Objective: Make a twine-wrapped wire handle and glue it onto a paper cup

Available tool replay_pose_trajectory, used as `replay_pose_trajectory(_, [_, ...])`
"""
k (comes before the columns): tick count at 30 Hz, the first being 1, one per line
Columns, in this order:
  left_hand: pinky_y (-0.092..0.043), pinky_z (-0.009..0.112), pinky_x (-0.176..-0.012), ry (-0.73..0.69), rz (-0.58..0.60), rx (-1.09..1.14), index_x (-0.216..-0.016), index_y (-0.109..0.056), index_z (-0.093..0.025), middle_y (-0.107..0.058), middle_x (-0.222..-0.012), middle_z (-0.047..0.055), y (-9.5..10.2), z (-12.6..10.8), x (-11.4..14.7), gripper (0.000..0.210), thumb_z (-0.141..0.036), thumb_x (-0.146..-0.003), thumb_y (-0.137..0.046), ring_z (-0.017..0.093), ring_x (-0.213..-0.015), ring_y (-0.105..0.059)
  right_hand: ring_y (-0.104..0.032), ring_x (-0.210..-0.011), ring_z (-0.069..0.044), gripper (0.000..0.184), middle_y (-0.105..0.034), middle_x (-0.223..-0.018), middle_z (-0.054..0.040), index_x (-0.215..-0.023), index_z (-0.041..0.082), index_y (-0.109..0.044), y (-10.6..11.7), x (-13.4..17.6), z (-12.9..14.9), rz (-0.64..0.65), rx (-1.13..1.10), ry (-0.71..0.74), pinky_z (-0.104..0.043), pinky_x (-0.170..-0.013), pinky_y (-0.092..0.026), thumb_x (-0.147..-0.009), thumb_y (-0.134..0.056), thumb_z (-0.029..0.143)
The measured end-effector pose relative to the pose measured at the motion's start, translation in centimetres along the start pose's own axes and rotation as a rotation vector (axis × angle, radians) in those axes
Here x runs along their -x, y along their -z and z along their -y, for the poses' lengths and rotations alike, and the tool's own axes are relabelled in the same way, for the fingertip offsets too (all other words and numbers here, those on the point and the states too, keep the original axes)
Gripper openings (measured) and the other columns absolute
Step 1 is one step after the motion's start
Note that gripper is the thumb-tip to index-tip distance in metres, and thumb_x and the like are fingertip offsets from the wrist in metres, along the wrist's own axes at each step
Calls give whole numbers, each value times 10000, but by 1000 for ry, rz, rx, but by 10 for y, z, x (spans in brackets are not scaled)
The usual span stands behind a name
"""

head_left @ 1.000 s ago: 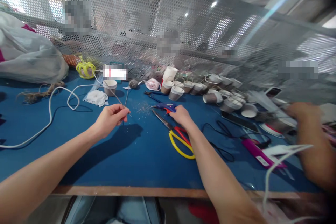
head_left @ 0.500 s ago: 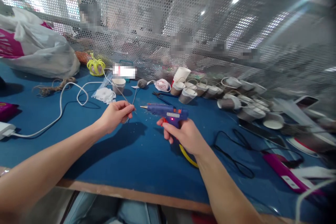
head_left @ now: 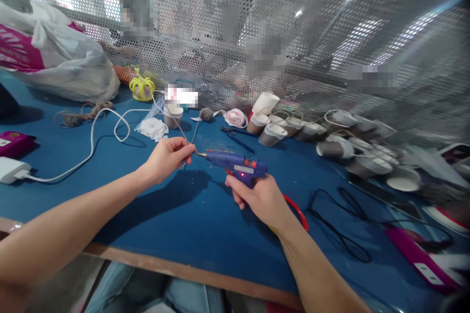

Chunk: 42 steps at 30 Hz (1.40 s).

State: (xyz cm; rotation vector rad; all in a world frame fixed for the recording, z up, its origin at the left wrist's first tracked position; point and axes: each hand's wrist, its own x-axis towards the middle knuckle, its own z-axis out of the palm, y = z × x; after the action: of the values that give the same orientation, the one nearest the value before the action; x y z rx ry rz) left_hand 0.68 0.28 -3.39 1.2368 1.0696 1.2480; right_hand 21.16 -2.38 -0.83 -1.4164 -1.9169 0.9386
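Note:
My right hand (head_left: pixel 261 198) is wrapped round the handle of a blue hot glue gun (head_left: pixel 227 160), its small red light lit. The gun's metal nozzle points left and reaches the fingertips of my left hand (head_left: pixel 167 157). Those fingers are pinched on a thin grey-brown cord (head_left: pixel 194 133), with two strands rising from the pinch. Whether the nozzle touches the cord is too small to tell. Behind my left hand stand a paper cup wrapped in grey-brown cord (head_left: pixel 172 118) and a small ball of cord (head_left: pixel 206 115). Beyond the gun lie dark blue pliers (head_left: pixel 240 142).
Several wrapped cups with handles (head_left: pixel 273 134) crowd the back right. Black cable (head_left: pixel 336 227) and a purple power strip (head_left: pixel 418 259) lie at right. A white cable (head_left: pixel 91 149) crosses the left side. A large plastic bag (head_left: pixel 73 66) sits against the perforated metal screen (head_left: pixel 205 19).
The glue gun's nozzle has closed the small gap to my left fingertips. My left hand keeps its pinch on the cord. The view has shifted slightly.

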Motion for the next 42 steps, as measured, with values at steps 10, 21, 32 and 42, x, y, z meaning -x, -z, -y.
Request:
replay_pose_trajectory(10, [-214,165,-365,-10,9,-21,-565,-477,-142,-506,-468,-32,-1,0,1,238,-292,-730,-561,20,-357,-310,-471,-363,-92,274,-498,-426,27,-634,148,-555,-1,-1,-1,-6,3,-15,-226,-414,-419,-756,-522,391])
replay_pose_trajectory(21, [-220,172,-367,-19,15,-38,-547,-478,-146,-500,-463,-33,1,1,0,255,-307,-724,-565,25,-359,-311,-468,-354,-92,257,-490,-419,29,-633,155,-547,-1,0,0,1,12,-10,-222,-401,-416,-755,-519,380])
replay_pose_trajectory(32, [-228,164,-362,-28,-1,-28,-549,-474,-143,-500,-460,-31,1,1,0,251,-293,-728,-565,21,-357,-318,-471,-347,-98,257,-497,-415,29,-648,159,-544,0,0,-1,-12,26,0,-222,-388,-412,-751,-525,394])
replay_pose_trajectory(42, [-204,170,-363,6,-11,13,-554,-473,-146,-508,-461,-36,0,-2,0,239,-284,-721,-576,15,-346,-306,-486,-365,-105,260,-504,-417,25,-614,172,-525,1,2,1,3,58,0,-241,-446,-443,-764,-511,385])
